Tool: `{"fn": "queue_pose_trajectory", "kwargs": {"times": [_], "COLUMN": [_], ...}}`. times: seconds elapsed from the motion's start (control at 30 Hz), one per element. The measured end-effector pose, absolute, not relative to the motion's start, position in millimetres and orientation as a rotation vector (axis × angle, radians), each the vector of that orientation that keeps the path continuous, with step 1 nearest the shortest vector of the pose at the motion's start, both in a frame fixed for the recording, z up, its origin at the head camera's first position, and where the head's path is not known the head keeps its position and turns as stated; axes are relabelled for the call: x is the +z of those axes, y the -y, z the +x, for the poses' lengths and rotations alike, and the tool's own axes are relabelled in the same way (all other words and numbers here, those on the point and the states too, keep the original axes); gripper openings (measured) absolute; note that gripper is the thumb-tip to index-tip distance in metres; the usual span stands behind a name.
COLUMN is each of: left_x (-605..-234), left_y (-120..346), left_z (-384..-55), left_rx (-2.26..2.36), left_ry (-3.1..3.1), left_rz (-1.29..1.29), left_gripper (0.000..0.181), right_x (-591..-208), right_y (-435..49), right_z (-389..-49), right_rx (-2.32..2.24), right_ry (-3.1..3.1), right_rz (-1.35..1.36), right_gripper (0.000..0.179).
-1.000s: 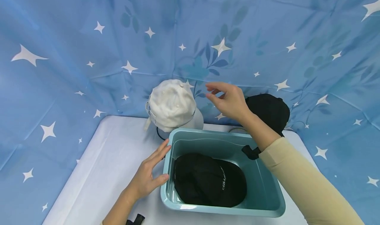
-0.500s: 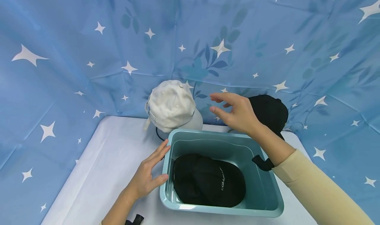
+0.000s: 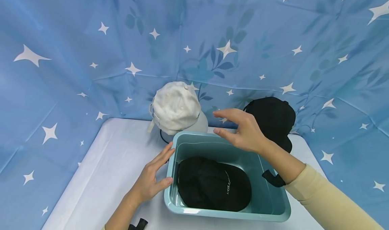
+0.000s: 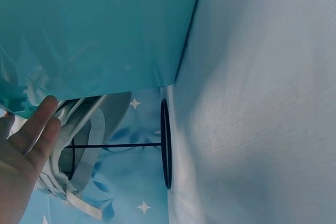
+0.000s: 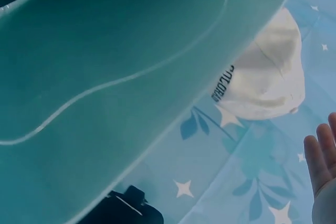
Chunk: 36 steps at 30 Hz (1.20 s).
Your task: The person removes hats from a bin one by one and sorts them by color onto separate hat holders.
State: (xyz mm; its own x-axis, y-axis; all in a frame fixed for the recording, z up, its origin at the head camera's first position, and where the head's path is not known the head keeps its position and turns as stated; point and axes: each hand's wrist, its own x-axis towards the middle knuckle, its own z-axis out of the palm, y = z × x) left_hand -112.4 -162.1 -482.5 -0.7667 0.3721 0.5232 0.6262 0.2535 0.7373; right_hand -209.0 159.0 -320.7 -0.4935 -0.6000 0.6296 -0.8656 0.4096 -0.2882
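A teal plastic bin (image 3: 228,214) stands on the white-covered table, with a black cap (image 3: 209,186) inside, its brim with pale lettering towards the right. My left hand (image 3: 150,179) touches the bin's left rim with straight fingers, also seen against the teal wall (image 4: 94,30) in the left wrist view. Over the back rim hovers my right hand (image 3: 243,130), fingers and thumb apart, nothing between them. Behind the bin, a cream cap (image 3: 176,107) sits on a stand. Another black cap (image 3: 270,118) is at the back right, partly hidden by my right hand and forearm.
The cream cap's stand has a thin black rod (image 4: 115,145) and a round base (image 4: 166,145). A blue curtain (image 3: 91,54) with white stars hangs close behind the table. White tabletop (image 3: 100,169) extends left of the bin.
My right hand has come down and slightly right, from beside the cream cap to just above the bin's back rim, its fingers spreading wider. The left hand and the caps stay in place.
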Motion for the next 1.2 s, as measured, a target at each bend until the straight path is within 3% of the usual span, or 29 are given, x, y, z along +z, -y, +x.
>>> {"fn": "queue_pose_trajectory", "kwargs": {"times": [0.47, 1.2], "left_x": [-480, -481], "left_y": [162, 162], "left_z": [-112, -111], "left_rx": [-1.525, -1.537], "left_ry": [2.283, 2.288], "left_rz": [-0.922, -0.915], "left_gripper": [0.077, 0.078], "right_x": [-340, -361], "right_y": [-162, -153], "right_z": [-196, -191], "right_rx": [0.779, 0.955], "right_ry": [2.464, 2.854], "right_rz": [1.302, 1.349], "right_gripper": [0.058, 0.062]}}
